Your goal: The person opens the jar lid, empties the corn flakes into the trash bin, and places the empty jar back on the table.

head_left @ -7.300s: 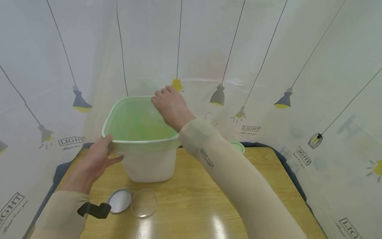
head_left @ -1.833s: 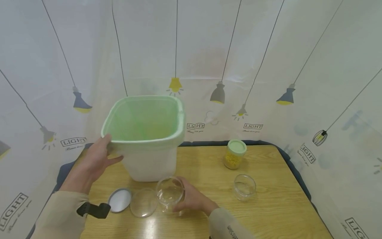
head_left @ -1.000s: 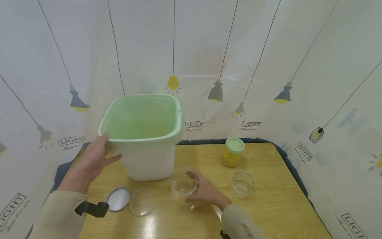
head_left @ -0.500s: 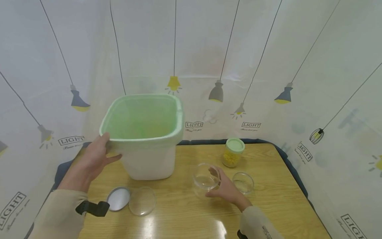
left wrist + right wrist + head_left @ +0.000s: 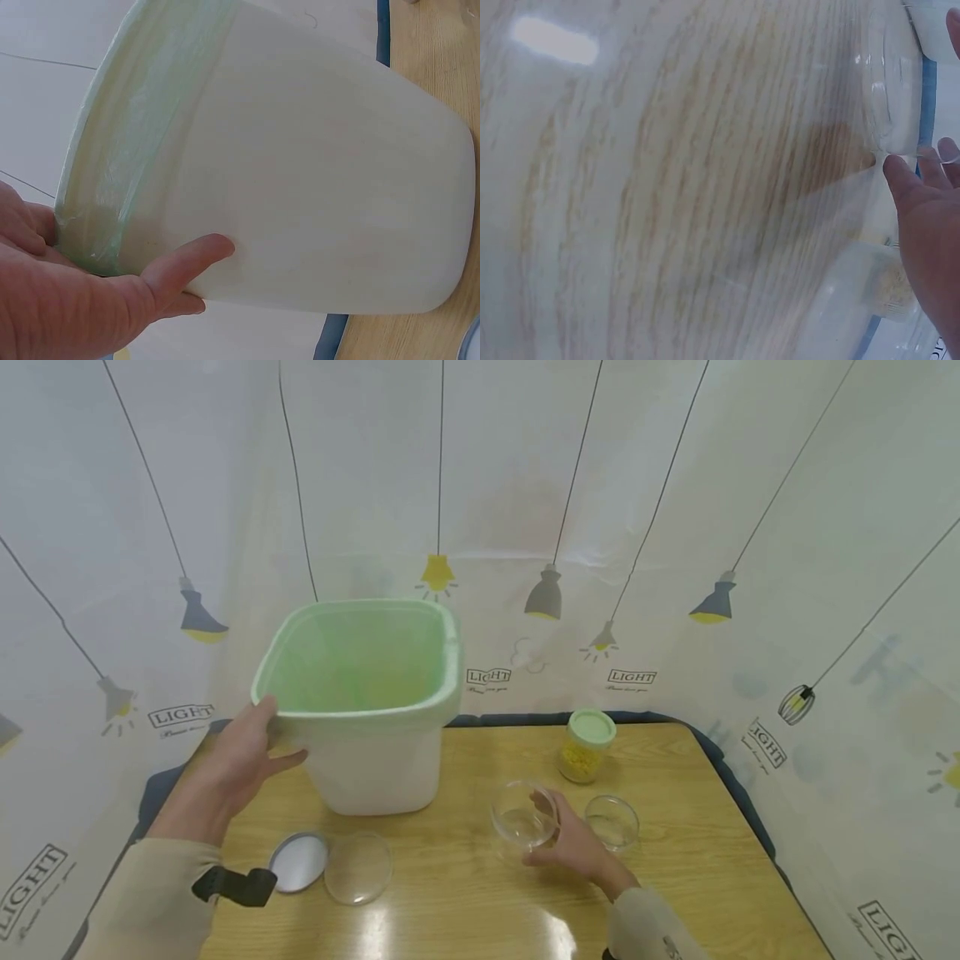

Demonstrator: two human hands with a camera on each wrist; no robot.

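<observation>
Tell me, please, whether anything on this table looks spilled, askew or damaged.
Nothing stands out. The bin stands upright with its green liner over the rim, the jar has its green lid on, the glass bowl in the right hand and the other bowl show no visible crack, and no spill shows.

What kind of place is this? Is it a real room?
Maybe a little booth inside a room, though I can't be sure. Pale sheeting printed with hanging lamps covers three sides, and a wood-grain table holds a white bin.
</observation>
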